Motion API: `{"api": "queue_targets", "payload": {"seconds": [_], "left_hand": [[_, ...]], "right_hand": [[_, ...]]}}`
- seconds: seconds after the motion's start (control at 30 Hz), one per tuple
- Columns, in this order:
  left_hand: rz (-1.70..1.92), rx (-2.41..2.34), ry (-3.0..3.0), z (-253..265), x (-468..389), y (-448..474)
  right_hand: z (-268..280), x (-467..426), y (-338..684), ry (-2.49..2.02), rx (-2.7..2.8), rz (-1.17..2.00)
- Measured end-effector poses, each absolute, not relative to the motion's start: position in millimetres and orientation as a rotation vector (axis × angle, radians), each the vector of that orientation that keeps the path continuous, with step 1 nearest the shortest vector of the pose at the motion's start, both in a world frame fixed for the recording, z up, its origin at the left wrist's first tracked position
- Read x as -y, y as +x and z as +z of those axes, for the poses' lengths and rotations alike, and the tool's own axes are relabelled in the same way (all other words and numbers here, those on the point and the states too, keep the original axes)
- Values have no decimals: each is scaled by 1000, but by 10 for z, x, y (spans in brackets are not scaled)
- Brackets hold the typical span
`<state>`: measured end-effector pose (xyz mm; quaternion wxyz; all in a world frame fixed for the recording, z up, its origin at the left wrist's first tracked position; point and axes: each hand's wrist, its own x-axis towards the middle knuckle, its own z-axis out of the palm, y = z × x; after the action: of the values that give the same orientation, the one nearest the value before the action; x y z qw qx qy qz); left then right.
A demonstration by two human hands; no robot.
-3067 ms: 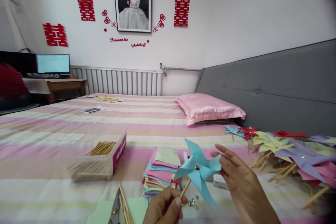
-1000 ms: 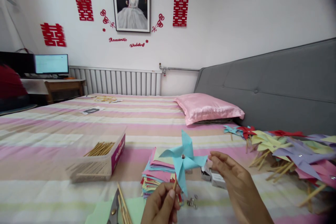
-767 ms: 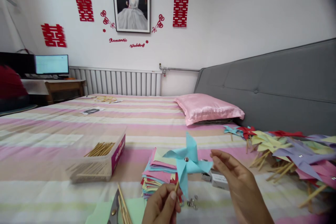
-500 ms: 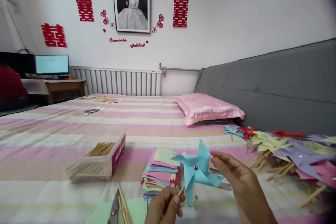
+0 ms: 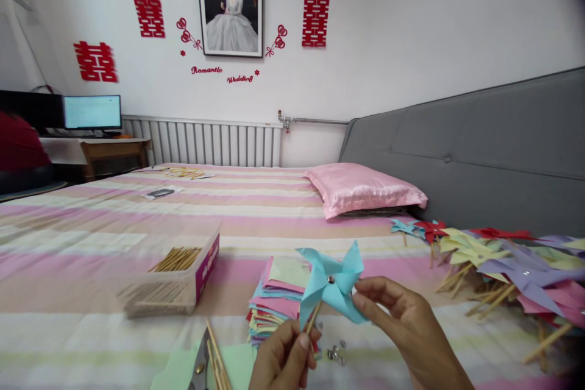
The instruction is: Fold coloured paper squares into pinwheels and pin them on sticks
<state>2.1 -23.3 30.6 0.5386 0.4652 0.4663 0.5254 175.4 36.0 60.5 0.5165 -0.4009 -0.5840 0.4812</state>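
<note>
A light-blue paper pinwheel (image 5: pixel 336 280) with a silver pin at its centre is held up above the bed. My left hand (image 5: pixel 287 350) is closed in a pinch around its wooden stick (image 5: pixel 314 317). At the pinwheel's right side, the thumb and forefinger of my right hand (image 5: pixel 402 317) meet the edge of a blade, gripping it lightly. Behind my left hand stands a stack of coloured paper squares (image 5: pixel 278 304). Several small metal pins (image 5: pixel 337 353) lie on the sheet between my hands.
Scissors (image 5: pixel 200 365) and loose sticks (image 5: pixel 218 359) lie on green paper (image 5: pixel 173 372). A clear plastic box (image 5: pixel 159 292) holds many sticks. Finished pinwheels (image 5: pixel 516 274) pile up at right by the grey headboard (image 5: pixel 479 152). A pink pillow (image 5: pixel 365 189) lies beyond. Far left sits a person in red (image 5: pixel 18 143).
The pinwheel has turned about its pin and shifted slightly left. My right hand has moved left and a little down with it; my left hand still grips the stick.
</note>
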Motion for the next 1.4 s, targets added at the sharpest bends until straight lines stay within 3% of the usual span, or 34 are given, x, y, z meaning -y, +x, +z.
{"api": "queue_targets", "payload": {"seconds": [0.83,1.4], "left_hand": [[1521,-1057,811,246,207,73],[1496,-1037,795,302,239,79]], "right_hand": [[550,-393,1760,-982,1299,1158],[597,-352,1734,-975,1321,1162]]}}
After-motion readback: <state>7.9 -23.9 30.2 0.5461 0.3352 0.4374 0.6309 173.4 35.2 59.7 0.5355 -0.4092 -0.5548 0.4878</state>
